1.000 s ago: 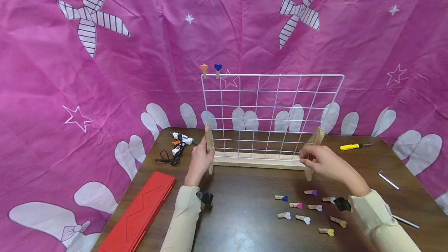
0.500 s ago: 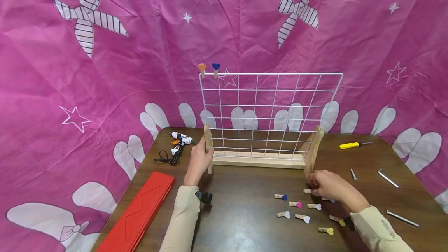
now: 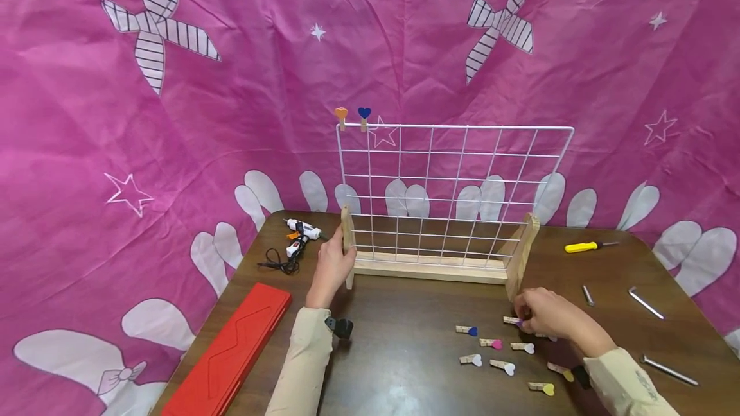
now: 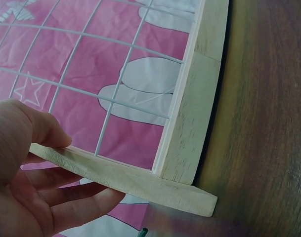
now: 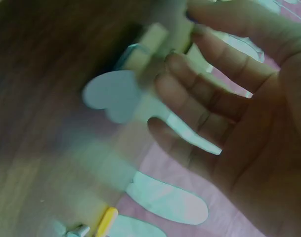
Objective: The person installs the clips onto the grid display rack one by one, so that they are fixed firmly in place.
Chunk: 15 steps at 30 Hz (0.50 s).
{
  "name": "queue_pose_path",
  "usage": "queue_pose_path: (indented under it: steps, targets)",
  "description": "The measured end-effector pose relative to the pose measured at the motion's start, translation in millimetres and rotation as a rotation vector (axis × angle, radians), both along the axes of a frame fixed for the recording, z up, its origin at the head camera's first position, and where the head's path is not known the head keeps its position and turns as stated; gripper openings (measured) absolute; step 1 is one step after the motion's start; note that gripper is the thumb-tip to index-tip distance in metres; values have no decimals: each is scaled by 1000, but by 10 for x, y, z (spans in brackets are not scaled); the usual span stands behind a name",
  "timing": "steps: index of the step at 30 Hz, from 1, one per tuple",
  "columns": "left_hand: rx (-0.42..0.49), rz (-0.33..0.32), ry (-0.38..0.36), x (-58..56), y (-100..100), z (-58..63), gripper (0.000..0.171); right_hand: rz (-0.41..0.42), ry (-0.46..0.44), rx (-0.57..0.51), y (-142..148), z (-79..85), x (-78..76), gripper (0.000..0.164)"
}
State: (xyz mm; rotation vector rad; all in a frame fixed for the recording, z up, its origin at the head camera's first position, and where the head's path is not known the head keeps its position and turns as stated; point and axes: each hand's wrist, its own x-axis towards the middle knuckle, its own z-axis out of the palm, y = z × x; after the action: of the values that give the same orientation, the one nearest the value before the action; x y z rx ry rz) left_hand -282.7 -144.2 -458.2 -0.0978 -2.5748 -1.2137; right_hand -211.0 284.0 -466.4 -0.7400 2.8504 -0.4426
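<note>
A white wire grid (image 3: 445, 178) stands upright in a wooden base with a wooden side piece at each end. My left hand (image 3: 332, 265) grips the left side piece (image 4: 115, 175), thumb on the inner face and fingers on the outer. Beside the foot of the right side piece (image 3: 523, 255), my right hand (image 3: 549, 313) pinches a small purple heart clothespin (image 3: 511, 320) lying on the table; its heart is mostly hidden by the fingertips. In the right wrist view a pale heart clothespin (image 5: 113, 94) lies close to the fingers. An orange heart clothespin (image 3: 342, 117) and a blue one (image 3: 364, 117) sit on the grid's top wire.
Several heart clothespins, among them a pink one (image 3: 491, 343) and a yellow one (image 3: 542, 388), lie before the grid. A red case (image 3: 231, 345) and a glue gun (image 3: 304, 229) are at left. At right lie a yellow screwdriver (image 3: 582, 247), a bolt (image 3: 588, 295) and metal rods (image 3: 646, 303).
My right hand has come down from the right side piece to the purple heart clothespin on the table. The left hand keeps its place on the left side piece.
</note>
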Motion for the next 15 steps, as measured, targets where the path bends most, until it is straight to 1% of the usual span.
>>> queue_pose_path:
  steps: [4,6,9,12,15]
  targets:
    - [-3,-8,12,1,1,-5,55,48,13,-170,-19,85,16,18]
    - [-1,-3,23,1,2,-1,55,76,37,-260,-54,156,24,17]
    - [-3,4,27,-1,2,-1,54,120,86,-368,-145,316,33,17]
    - [-5,3,18,-1,2,-6,54,158,145,-407,-268,563,27,17]
    - [0,2,19,3,-4,-9,54,193,247,-363,-422,892,1,16]
